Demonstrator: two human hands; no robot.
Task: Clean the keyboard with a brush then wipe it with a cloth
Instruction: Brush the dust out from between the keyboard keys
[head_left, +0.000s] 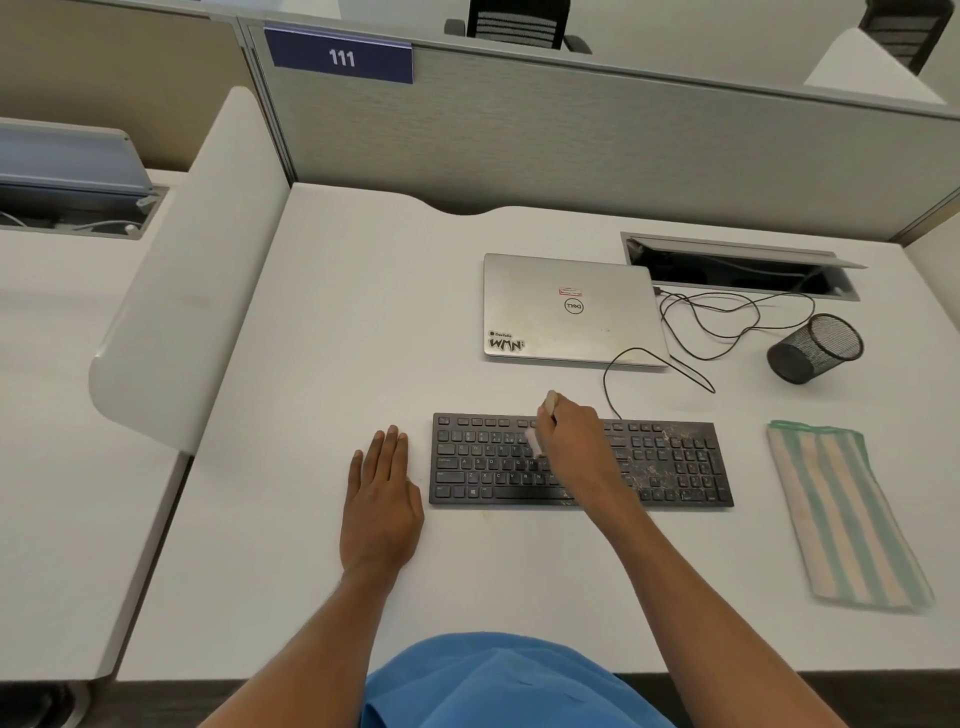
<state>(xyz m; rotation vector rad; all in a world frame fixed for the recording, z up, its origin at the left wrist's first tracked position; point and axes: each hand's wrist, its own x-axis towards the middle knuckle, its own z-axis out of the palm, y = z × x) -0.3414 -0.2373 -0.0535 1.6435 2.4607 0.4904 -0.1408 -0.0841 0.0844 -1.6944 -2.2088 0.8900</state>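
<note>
Keyboard (581, 462): black, lying flat at the centre of the frame on the white desk (363, 312), its long edge running left to right. Pale dusty debris speckles its right part, around the number pad. The right hand (571, 441) is over the middle keys, fingers closed round a small brush (540, 431); the pale handle end sticks up above the knuckles and the blurred light bristles touch the letter rows. The left hand (382, 499) rests flat on the desk just left of the keyboard, fingers straight and close together, holding nothing. A striped green and cream cloth (844, 514) lies folded at the right of the frame, apart from the keyboard. Above the keyboard sits a closed silver laptop (569, 309), with a thin black cable (727, 322) looping beside it. A black mesh cup (815, 348) lies tipped on its side at the upper right.
</note>
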